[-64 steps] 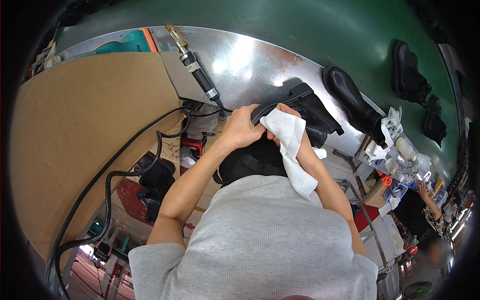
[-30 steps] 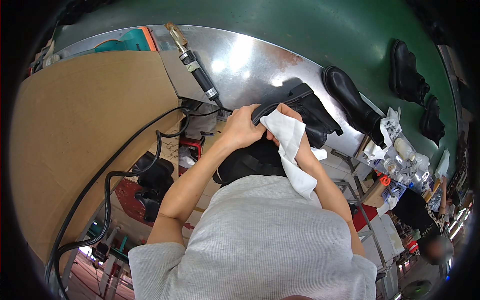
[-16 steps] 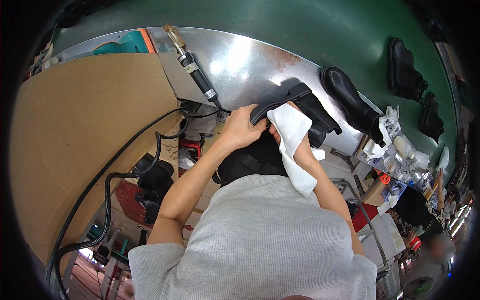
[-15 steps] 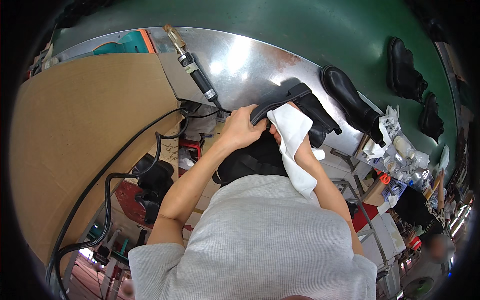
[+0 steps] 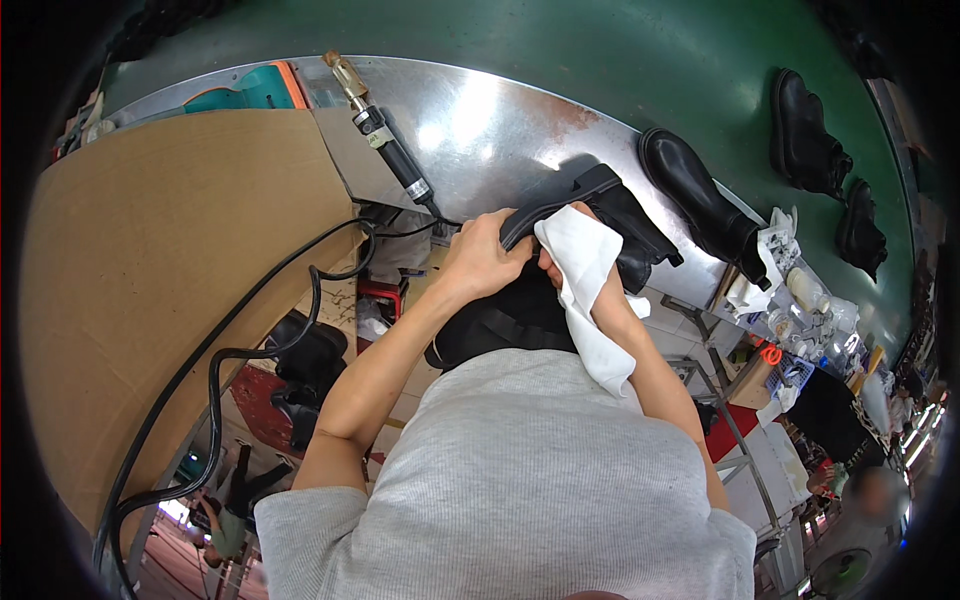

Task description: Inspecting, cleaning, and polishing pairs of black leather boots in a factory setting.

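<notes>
- At the centre of the frame, the left hand (image 5: 485, 255) is clamped on the near end of a black boot (image 5: 640, 228), hiding that end.
- A white cloth (image 5: 582, 245) covers most of the right hand (image 5: 552, 268) and part of the boot; I cannot tell whether those fingers close on cloth, boot or both.
- The shiny metal worktop (image 5: 480, 135), upper centre, shows brownish stains; a black-and-brass tool (image 5: 388, 145) lies on it.
- A green surface (image 5: 600, 55) spans the top, its ends lost in dark rim.
- Cardboard (image 5: 180, 270) fills the left.
- Lower right, a person (image 5: 870, 500) is blurred.
</notes>
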{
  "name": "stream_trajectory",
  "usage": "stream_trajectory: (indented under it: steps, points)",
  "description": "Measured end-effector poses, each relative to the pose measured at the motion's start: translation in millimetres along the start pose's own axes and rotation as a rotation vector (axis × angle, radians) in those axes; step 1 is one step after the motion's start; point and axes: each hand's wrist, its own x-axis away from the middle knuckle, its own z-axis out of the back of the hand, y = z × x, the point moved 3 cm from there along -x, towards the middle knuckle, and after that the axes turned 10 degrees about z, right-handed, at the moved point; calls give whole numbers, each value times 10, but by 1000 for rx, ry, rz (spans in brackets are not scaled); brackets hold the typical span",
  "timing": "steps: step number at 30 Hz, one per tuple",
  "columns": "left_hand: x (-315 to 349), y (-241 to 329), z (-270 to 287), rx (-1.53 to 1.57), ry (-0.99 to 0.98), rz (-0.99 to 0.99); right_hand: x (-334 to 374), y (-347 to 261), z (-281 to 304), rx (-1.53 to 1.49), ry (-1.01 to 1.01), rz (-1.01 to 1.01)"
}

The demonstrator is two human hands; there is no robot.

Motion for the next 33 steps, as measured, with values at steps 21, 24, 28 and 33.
stream_trajectory:
  steps: [21,24,28,33]
  points:
    - [-1,28,10,2,-11,14,-10,-1,-2,-44,-51,-82]
    - [-14,13,14,11,8,-5,-14,7,1,-93,-5,-106]
    - [8,55,24,-13,16,-12,-49,-43,-5,-46,-72,-161]
    - [-18,42,37,10,21,-16,-25,4,-23,-92,-19,-88]
